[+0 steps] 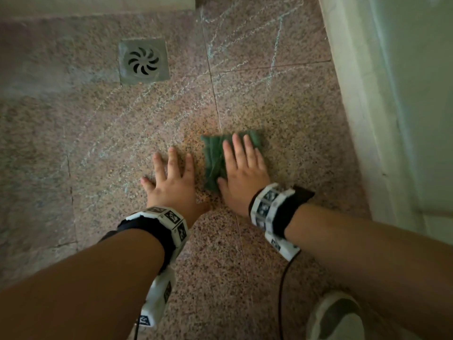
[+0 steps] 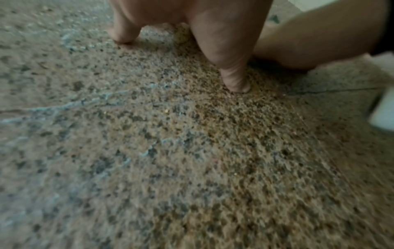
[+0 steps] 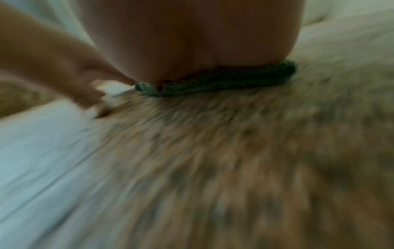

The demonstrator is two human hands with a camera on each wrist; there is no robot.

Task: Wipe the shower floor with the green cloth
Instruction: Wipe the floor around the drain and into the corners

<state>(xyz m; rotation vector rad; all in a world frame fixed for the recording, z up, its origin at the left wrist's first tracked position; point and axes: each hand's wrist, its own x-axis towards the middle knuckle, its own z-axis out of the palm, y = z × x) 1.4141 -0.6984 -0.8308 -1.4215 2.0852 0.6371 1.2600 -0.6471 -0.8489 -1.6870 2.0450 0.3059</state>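
A folded green cloth [image 1: 213, 160] lies flat on the speckled pink granite shower floor [image 1: 122, 133], near the middle of the head view. My right hand [image 1: 242, 168] presses down on it with straight fingers, covering its right half. The right wrist view is blurred and shows the cloth's edge [image 3: 224, 80] squeezed under my palm. My left hand [image 1: 171, 175] rests flat on the bare floor just left of the cloth, fingers spread. In the left wrist view my fingertips [image 2: 236, 84] touch the stone floor [image 2: 192, 151].
A square metal drain [image 1: 144, 60] sits in the floor at the upper left. Pale chalky streaks [image 1: 245, 33] cross the tiles beyond the cloth. A white tiled wall [image 1: 382, 94] runs along the right. A light shoe [image 1: 335, 315] stands at the bottom right.
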